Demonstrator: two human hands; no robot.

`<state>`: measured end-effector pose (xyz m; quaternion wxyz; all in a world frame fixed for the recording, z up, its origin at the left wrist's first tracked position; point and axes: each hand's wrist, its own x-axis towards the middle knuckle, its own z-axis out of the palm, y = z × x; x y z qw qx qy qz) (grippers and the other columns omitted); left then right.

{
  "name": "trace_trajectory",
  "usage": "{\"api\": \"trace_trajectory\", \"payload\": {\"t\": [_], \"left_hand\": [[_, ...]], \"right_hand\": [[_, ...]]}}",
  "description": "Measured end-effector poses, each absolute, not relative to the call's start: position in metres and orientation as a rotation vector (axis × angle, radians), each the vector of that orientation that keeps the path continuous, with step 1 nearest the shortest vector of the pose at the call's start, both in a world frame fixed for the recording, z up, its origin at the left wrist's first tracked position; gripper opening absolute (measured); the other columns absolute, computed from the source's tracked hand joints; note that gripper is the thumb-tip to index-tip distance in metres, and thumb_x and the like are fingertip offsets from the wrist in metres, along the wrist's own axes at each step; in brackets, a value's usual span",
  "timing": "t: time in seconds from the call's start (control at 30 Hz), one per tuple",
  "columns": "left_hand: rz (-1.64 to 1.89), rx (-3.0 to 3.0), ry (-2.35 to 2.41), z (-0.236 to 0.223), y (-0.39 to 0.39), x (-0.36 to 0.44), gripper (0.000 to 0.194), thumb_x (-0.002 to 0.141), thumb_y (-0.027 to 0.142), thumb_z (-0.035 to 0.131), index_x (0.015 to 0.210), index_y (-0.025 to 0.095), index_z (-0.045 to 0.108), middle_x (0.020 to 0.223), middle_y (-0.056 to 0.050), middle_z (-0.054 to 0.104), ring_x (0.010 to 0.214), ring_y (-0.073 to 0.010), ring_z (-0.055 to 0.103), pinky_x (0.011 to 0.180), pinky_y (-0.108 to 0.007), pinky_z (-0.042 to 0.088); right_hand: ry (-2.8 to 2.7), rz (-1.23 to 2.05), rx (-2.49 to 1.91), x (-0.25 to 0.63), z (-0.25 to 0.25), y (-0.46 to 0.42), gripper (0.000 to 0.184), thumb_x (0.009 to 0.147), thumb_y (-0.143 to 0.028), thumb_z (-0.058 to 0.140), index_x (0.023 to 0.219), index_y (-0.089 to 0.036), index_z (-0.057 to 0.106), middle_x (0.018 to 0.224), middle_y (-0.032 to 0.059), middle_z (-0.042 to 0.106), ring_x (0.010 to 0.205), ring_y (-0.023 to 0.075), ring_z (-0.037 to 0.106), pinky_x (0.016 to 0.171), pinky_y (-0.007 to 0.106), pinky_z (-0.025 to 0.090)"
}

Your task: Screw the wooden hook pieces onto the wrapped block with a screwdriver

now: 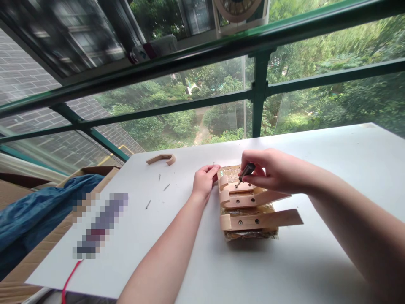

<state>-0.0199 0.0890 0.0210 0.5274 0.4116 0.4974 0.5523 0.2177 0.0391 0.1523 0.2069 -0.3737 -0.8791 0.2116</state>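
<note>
Head view: a person's 2 bare hands are at a wrapped block [253, 234], which lies on the white table [303, 270] in front of the green railing [259, 109].
Right hand [259, 171]: curled round a dark-handled screwdriver [248, 169], gripping it tilted, with its tip at a screw in the far strip [228, 187].
Left hand [204, 181]: closed on the far left corner of the block, apparently steadying it; some of its fingertips are hidden.
Near strip [278, 218]: lies across the block, right end jutting past it, 2 screw heads in place; this one looks done.
Middle strip [245, 201]: also across the block, 2 screw heads in place, seemingly done too.
Far strip: appears to be the step in hand; a 2nd dark spot shows near the fingers, but how deep either screw sits cannot be told.
Loose parts: 1 curved wooden piece [161, 158] and 3 loose screws [166, 186] lie left of the block, well apart from it, so that piece seems left to fasten.
</note>
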Motion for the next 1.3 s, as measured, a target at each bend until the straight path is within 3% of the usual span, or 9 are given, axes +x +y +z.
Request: {"api": "trace_trajectory", "payload": {"t": [0.27,0.77,1.3], "left_hand": [[1.329,1.046,1.263,0.022,0.087,-0.017,0.028,0.073,0.038,0.079,0.086,0.014,0.075,0.081,-0.006,0.075,0.07,-0.0166,0.067,0.072,-0.032,0.057],[1.363,1.174,1.357,0.024,0.081,-0.013,0.026,0.081,0.04,0.073,0.088,0.015,0.074,0.098,-0.01,0.078,0.083,-0.0199,0.071,0.071,-0.031,0.057],[1.301,1.48,1.487,0.019,0.088,-0.026,0.026,0.085,0.045,0.067,0.08,0.019,0.068,0.083,-0.004,0.075,0.077,-0.0183,0.066,0.075,-0.029,0.048]], "right_hand": [[-2.441,0.663,-1.032,0.219,0.154,0.038,0.011,0.087,-0.032,0.062,0.091,-0.022,0.058,0.075,-0.0001,0.063,0.065,0.0133,0.053,0.058,0.025,0.037],[-2.454,0.633,-1.034,0.215,0.155,0.036,0.009,0.087,-0.03,0.061,0.091,-0.023,0.056,0.073,-0.0012,0.063,0.064,0.0135,0.053,0.057,0.025,0.036],[-2.459,0.64,-1.016,0.213,0.155,0.034,0.008,0.088,-0.029,0.061,0.092,-0.023,0.056,0.074,-0.0009,0.063,0.065,0.014,0.053,0.059,0.026,0.036]]}}
